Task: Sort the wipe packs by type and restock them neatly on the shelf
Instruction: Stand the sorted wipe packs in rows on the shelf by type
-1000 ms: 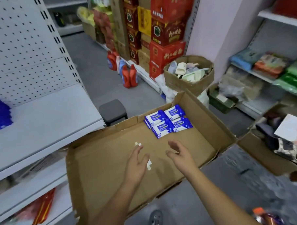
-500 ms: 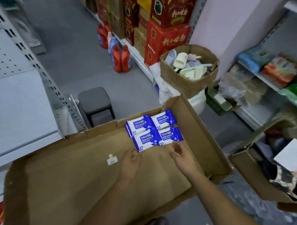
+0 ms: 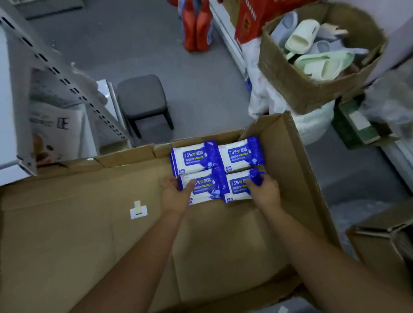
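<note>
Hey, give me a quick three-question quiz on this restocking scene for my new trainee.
1. True or false: the blue-and-white plastic wipe packs lie in the far right corner of the large brown cardboard box.
2. How many packs show from above? A two, B four, C six.
3. Fill in: the left-hand grip holds the near-left pack; the right-hand grip holds the near-____ pack.
Key: 1 true; 2 B; 3 right, that is the near-right pack.
</note>
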A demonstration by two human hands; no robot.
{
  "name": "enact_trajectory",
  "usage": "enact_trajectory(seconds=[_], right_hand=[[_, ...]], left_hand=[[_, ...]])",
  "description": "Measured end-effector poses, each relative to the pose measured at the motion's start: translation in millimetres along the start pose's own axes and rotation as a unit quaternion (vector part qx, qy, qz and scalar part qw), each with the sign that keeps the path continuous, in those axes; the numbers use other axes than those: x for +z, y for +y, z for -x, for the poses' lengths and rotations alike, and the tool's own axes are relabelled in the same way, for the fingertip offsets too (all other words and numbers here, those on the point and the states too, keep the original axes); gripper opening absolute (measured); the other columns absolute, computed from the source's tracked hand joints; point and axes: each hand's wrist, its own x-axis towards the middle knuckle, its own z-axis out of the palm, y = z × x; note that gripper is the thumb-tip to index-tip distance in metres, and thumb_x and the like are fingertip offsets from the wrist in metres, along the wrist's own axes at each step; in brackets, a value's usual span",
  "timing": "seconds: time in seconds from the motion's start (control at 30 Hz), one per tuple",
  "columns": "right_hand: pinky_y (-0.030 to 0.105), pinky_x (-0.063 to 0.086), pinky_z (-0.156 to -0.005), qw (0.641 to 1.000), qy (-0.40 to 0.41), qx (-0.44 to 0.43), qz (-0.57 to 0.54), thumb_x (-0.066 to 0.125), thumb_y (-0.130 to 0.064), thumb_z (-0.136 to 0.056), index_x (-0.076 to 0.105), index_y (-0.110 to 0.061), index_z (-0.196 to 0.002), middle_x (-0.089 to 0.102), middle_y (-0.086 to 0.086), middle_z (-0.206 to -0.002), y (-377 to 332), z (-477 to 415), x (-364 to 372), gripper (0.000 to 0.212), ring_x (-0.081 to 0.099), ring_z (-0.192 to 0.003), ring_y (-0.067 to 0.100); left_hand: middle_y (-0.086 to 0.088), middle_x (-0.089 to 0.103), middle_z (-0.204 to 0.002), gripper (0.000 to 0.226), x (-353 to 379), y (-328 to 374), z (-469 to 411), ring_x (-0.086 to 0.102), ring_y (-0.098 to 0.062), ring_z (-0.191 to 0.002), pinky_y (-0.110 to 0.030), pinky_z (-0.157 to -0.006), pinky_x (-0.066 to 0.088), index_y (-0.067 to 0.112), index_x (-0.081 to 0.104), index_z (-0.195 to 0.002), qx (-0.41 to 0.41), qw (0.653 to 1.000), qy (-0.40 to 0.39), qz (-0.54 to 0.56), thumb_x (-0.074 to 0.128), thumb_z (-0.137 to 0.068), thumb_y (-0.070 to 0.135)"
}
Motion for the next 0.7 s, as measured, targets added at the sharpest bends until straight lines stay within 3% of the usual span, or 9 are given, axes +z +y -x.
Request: enact_trajectory(seconds=[0.07,0.13,0.23,0.4,0.47,0.53,0.6,0.7], right_hand=[[0.040,0.047,-0.096,0.999,-0.004,0.001,0.033,0.077,-0.045,-0.080,0.055,-0.013,-0.129,0.054,0.012,-0.127,-1,-10,2,0.063,0.054,-0.118,0.030],[0.031,0.046,-0.083,1.000,-0.025,0.006,0.010,0.083,-0.038,-0.076,0.057,-0.012,-0.125,0.061,0.009,-0.125,-2,-16,2,0.061,0.060,-0.114,0.026],[0.025,0.041,-0.074,0.998,-0.064,0.003,0.001,0.083,-0.028,-0.079,0.062,-0.009,-0.118,0.068,0.008,-0.120,-8,-16,-6,0.048,0.065,-0.106,0.024],[0.027,0.045,-0.078,0.995,-0.076,-0.005,-0.065,0.081,-0.021,-0.080,0.066,-0.011,-0.111,0.070,0.006,-0.113,-17,17,-21,0.036,0.063,-0.094,0.018],[0.029,0.050,-0.082,0.989,-0.094,-0.012,-0.111,0.084,-0.018,-0.077,0.067,-0.010,-0.110,0.071,0.005,-0.113,-20,36,-23,0.038,0.065,-0.096,0.018],[0.018,0.051,-0.073,0.984,-0.112,-0.031,-0.133,0.085,-0.016,-0.076,0.069,-0.008,-0.107,0.073,0.003,-0.106,-25,60,-26,0.036,0.066,-0.093,0.016],[0.011,0.051,-0.066,0.979,-0.138,-0.046,-0.140,0.085,-0.018,-0.076,0.071,-0.009,-0.100,0.073,-0.001,-0.098,-33,86,-26,0.029,0.068,-0.089,0.013],[0.026,0.058,-0.079,0.971,-0.175,-0.064,-0.147,0.084,-0.020,-0.078,0.071,-0.019,-0.089,0.076,-0.001,-0.096,-55,125,-20,0.017,0.070,-0.085,0.010]], left_hand=[[-0.002,0.067,-0.098,0.061,11,-8,-8,0.067,-0.018,-0.084,-0.036,-0.077,0.057,0.008,0.053,-0.113,-0.020,1.000,0.015,-0.014,0.090,-0.071,0.033],[-0.004,0.065,-0.088,0.052,17,-12,-12,0.064,-0.019,-0.075,-0.032,-0.065,0.055,0.007,0.057,-0.101,-0.026,0.999,0.033,-0.028,0.092,-0.068,0.026],[-0.011,0.069,-0.093,0.038,12,-12,-10,0.065,-0.019,-0.071,-0.021,-0.049,0.050,0.000,0.061,-0.104,-0.059,0.997,0.030,0.028,0.085,-0.077,0.011],[-0.012,0.069,-0.099,0.032,-31,-12,13,0.065,-0.017,-0.075,-0.029,-0.064,0.056,0.010,0.056,-0.099,-0.077,0.990,0.056,0.100,0.079,-0.080,-0.002],[-0.016,0.071,-0.103,0.032,-51,-17,26,0.069,-0.025,-0.081,-0.034,-0.069,0.059,0.009,0.058,-0.104,-0.088,0.986,0.036,0.135,0.077,-0.081,-0.003],[-0.020,0.072,-0.106,0.031,-72,-22,43,0.070,-0.032,-0.088,-0.042,-0.077,0.057,0.005,0.061,-0.114,-0.104,0.981,0.015,0.165,0.074,-0.085,0.000],[-0.018,0.073,-0.105,0.027,-97,-25,61,0.069,-0.032,-0.090,-0.039,-0.075,0.057,0.003,0.062,-0.116,-0.105,0.973,0.015,0.204,0.069,-0.089,0.000],[-0.016,0.074,-0.104,0.027,-142,-30,87,0.069,-0.033,-0.095,-0.041,-0.081,0.058,0.008,0.066,-0.112,-0.085,0.965,0.011,0.248,0.075,-0.087,0.009]])
